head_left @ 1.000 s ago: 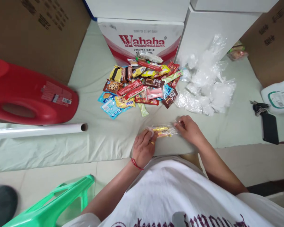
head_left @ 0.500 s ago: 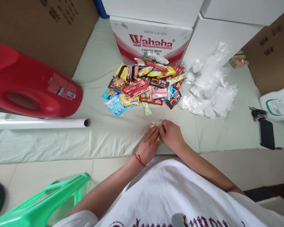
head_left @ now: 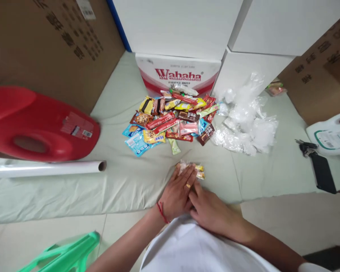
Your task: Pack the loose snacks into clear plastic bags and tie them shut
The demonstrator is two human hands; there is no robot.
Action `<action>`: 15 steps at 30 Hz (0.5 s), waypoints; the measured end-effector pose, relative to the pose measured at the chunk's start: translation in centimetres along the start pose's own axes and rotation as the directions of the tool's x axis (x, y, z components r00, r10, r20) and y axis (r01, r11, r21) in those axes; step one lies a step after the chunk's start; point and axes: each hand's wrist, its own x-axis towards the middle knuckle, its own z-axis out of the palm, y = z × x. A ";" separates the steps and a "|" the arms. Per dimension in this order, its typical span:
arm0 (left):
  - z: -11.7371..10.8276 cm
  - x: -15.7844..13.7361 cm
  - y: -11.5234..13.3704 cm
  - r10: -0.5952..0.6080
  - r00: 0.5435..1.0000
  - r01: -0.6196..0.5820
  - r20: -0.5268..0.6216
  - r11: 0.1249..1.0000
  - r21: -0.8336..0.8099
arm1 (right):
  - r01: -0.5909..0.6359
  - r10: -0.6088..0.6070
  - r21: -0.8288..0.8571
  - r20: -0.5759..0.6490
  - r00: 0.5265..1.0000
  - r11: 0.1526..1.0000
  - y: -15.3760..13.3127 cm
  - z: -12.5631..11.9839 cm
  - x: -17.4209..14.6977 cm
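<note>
A small clear plastic packet with yellow-wrapped snacks (head_left: 200, 172) lies on the cloth near the table's front edge. My left hand (head_left: 178, 190) rests flat on it, fingers stretched out, covering much of the packet. Close beside it, my right hand (head_left: 212, 209) has loosely bent fingers set apart, and I see nothing held in them. Its fingertips come up against the side of my left hand and are partly hidden there. Beyond both hands spreads a pile of wrapped snacks (head_left: 170, 124), with crumpled clear plastic bags (head_left: 243, 124) to its right.
A Wahaha carton (head_left: 178, 71) and white boxes (head_left: 175, 26) stand behind the pile. On the left are a red jug (head_left: 51, 124) and a white roll (head_left: 45, 168). Keys, a black phone (head_left: 323, 172) and a white bottle (head_left: 331, 134) lie right. A green stool (head_left: 65, 253) stands below.
The view has tilted up, so the table sits lower in it. My right hand has drawn back from the packet toward my body, uncovering its yellow contents; my left hand stays on top.
</note>
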 end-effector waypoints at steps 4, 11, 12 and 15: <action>-0.3 1.1 -0.5 -0.002 0.996 -0.007 0.090 0.996 0.092 | 0.182 -0.104 0.304 -0.255 0.961 0.935 4.3 -2.5 -2.2; -0.8 5.6 -4.4 -0.053 0.996 0.050 0.072 0.998 0.046 | 0.108 0.258 0.610 -0.480 0.838 0.785 9.0 -3.6 -3.3; -1.3 6.2 -4.5 -0.113 0.993 0.114 0.031 0.992 -0.054 | 0.117 0.301 0.669 -0.475 0.827 0.734 9.2 -3.5 -3.1; -2.4 7.7 -3.2 -0.359 0.932 0.293 -0.037 0.812 -0.504 | 0.198 0.380 0.812 -0.454 0.806 0.549 9.1 -3.1 -1.8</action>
